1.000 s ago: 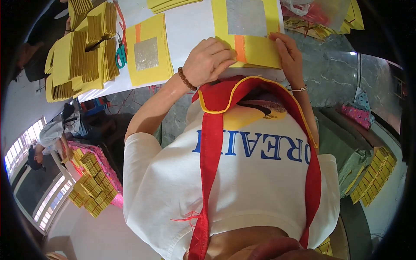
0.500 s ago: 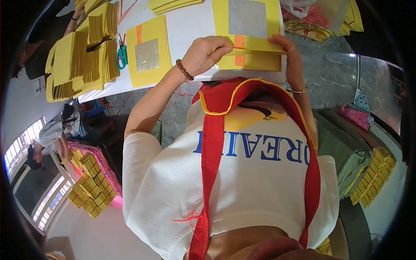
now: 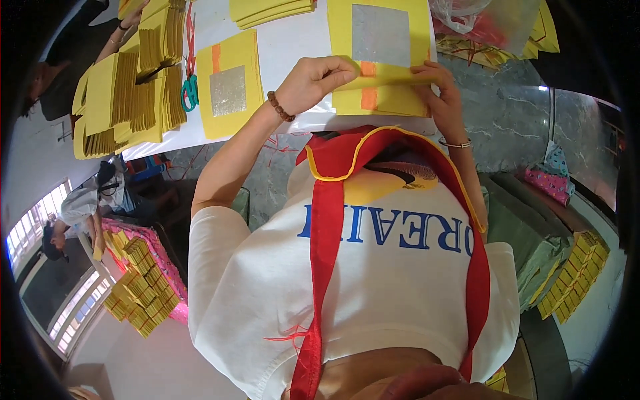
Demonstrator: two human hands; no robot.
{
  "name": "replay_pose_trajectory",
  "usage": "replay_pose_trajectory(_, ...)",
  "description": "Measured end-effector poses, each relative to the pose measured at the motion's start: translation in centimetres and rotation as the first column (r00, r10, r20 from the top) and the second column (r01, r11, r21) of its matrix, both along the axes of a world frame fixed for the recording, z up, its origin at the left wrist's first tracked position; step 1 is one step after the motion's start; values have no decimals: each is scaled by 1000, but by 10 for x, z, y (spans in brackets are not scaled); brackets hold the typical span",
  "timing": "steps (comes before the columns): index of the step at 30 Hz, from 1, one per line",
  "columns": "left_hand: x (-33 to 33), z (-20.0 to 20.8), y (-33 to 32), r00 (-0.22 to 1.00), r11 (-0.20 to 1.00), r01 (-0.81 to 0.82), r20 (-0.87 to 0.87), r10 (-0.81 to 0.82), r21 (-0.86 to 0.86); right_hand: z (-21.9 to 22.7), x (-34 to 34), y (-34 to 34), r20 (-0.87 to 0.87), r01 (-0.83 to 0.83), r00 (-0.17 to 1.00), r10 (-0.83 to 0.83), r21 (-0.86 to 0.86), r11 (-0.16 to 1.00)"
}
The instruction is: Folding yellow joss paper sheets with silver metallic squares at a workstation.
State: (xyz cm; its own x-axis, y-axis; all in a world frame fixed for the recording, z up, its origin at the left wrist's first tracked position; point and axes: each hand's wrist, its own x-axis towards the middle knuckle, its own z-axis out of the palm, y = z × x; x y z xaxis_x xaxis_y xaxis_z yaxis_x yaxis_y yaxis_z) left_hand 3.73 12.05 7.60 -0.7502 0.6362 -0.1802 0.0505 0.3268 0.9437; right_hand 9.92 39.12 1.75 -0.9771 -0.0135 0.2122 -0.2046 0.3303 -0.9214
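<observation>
A pile of yellow paper sheets (image 3: 347,103) lies at the table's near edge. Its top sheet bears a silver square (image 3: 380,37) and an orange stripe. The near edge of that sheet is folded up into a narrow flap running between my hands. At the flap's left end, my left hand (image 3: 317,83) pinches it between thumb and bent fingers. My right hand (image 3: 443,93) grips the right end, fingers over the top and thumb underneath. To the left lies another stack of yellow paper (image 3: 250,100) with a silver patch and orange stripe.
Teal-handled scissors (image 3: 190,93) lie beside folded yellow bundles (image 3: 110,93) at the table's left. Another person's hand (image 3: 130,20) reaches in there. More yellow sheets (image 3: 270,8) lie at the far side. A plastic bag (image 3: 467,13) sits beyond the right edge. Someone sits at far left (image 3: 80,203).
The raised flap has narrowed and turned flatter against the pile. My right hand has shifted slightly, its thumb now under the flap. My left hand keeps its pinch almost in place.
</observation>
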Motion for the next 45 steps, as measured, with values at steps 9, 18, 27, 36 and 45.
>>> replay_pose_trajectory(9, -22, -18, 5, 549, 937, -138, -812, -197, -321, -6, -4, 5, 33, -61, 997, 71, -233, 971)
replay_pose_trajectory(18, 9, 8, -3, 447, 971, -40, -873, -194, -236, 47, 8, 5, -197, -72, 978, 74, 17, 997)
replay_pose_trajectory(27, 28, -5, -2, 700, 989, -5, -707, -101, -146, 37, 10, 4, 103, -173, 984, 148, 296, 939)
replay_pose_trajectory(36, 34, -17, 10, 930, 930, -367, -3, 367, 20, 48, -12, -30, 290, 175, 954, -78, -325, 929)
replay_pose_trajectory(45, 25, -24, 10, 899, 900, -420, 188, 396, 115, 39, -17, -25, 322, 145, 939, -118, -62, 988)
